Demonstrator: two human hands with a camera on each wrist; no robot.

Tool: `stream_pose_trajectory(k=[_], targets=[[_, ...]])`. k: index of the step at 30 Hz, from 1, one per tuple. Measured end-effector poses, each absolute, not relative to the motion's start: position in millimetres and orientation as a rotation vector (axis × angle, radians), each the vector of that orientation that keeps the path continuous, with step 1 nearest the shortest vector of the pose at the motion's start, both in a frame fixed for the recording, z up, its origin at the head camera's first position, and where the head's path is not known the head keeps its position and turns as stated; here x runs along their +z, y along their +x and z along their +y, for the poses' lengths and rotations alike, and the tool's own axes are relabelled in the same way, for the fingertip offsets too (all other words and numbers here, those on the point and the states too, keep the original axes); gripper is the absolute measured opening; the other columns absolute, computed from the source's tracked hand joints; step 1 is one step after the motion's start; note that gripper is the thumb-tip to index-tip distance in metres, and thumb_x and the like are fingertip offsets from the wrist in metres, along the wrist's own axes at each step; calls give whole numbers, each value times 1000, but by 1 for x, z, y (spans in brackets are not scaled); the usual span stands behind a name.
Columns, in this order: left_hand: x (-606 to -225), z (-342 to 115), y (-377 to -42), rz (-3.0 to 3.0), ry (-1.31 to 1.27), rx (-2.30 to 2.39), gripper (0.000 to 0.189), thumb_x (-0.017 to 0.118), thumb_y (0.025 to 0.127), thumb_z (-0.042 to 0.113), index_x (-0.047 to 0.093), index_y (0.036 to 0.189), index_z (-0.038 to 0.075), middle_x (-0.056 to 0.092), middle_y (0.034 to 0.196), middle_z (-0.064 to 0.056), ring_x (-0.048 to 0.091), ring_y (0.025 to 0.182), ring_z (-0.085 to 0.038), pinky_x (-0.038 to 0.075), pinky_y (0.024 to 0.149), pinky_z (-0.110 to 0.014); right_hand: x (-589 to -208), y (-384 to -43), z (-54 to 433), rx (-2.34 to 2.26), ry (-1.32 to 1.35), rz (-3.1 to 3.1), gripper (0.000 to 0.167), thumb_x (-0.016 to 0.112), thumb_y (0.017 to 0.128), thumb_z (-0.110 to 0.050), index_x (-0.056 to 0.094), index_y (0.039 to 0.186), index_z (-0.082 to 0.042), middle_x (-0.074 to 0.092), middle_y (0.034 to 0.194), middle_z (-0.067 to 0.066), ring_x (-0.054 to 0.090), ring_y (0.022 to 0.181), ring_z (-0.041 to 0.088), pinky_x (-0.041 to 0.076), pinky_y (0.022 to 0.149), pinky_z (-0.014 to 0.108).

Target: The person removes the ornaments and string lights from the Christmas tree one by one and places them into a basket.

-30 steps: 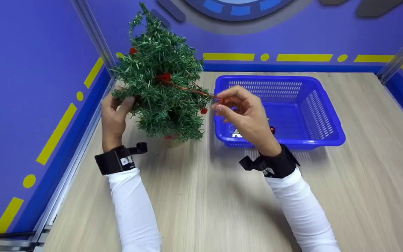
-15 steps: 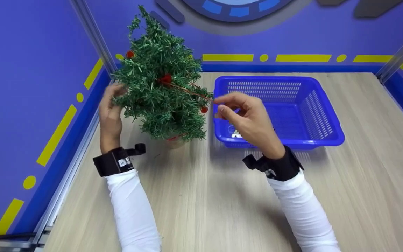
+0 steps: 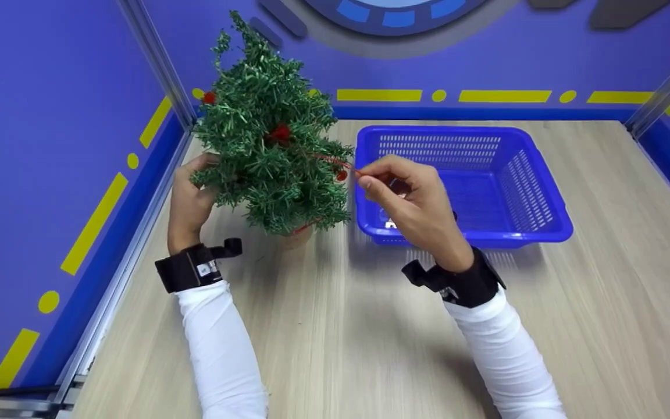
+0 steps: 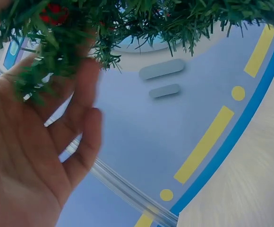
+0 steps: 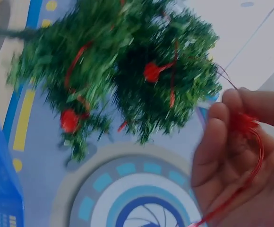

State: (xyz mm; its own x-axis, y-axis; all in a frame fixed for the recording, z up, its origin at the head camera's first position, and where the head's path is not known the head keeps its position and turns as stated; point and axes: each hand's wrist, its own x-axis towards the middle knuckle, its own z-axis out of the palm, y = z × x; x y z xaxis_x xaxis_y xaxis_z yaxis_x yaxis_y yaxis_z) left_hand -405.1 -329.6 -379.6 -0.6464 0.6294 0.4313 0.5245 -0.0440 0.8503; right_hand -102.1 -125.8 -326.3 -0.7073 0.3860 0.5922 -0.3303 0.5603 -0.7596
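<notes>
A small green artificial Christmas tree (image 3: 271, 116) stands slightly tilted left of the middle, with red tufts (image 3: 280, 134) among its branches. My left hand (image 3: 188, 201) holds branches on the tree's left side; its fingertips are partly hidden by foliage. In the left wrist view the fingers (image 4: 87, 130) lie bent behind the greenery. My right hand (image 3: 415, 201) pinches a thin red garland (image 3: 334, 160), stretched from the tree's right side. In the right wrist view one red tuft (image 5: 244, 124) sits within that hand and loose strands (image 5: 236, 191) hang over the palm.
A blue plastic basket (image 3: 530, 186) stands right of the tree, beneath my right hand. Something small and whitish (image 3: 391, 223) lies inside its near left corner. Blue panels (image 3: 79, 116) close off the left and back of the wooden table (image 3: 335, 349).
The tree has turned a little, its front tufts shifting. My left hand moved off and back onto the branches. The garland span has shortened, and my right hand has stayed near the basket's left rim.
</notes>
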Motion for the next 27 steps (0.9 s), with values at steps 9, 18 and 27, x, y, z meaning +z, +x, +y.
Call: stream_pose_trajectory(k=[9, 18, 27], targets=[[-377, -322, -403, 2094, 1361, 1898, 24, 60, 78, -10, 73, 91, 5, 68, 91, 13, 60, 92, -10, 42, 90, -27, -325, -105, -131, 1213, 188, -1831, 23, 68, 98, -14, 70, 97, 8, 72, 84, 1, 64, 70, 8, 51, 60, 21], [-371, -319, -394, 2093, 1370, 1910, 27, 57, 78, -16, 73, 90, 2, 69, 87, 7, 61, 88, -10, 43, 86, -26, -326, -107, -127, 1337, 155, -1698, 38, 68, 98, -24, 66, 98, 13, 68, 81, -1, 61, 65, 13, 47, 56, 21], [-373, -322, -395, 2129, 1366, 1902, 35, 53, 72, -19, 71, 87, 8, 69, 87, -2, 58, 87, -8, 41, 89, -27, -320, -119, -117, 1322, 119, -1735, 34, 66, 99, -21, 66, 98, 13, 69, 79, -3, 62, 67, 10, 50, 58, 22]])
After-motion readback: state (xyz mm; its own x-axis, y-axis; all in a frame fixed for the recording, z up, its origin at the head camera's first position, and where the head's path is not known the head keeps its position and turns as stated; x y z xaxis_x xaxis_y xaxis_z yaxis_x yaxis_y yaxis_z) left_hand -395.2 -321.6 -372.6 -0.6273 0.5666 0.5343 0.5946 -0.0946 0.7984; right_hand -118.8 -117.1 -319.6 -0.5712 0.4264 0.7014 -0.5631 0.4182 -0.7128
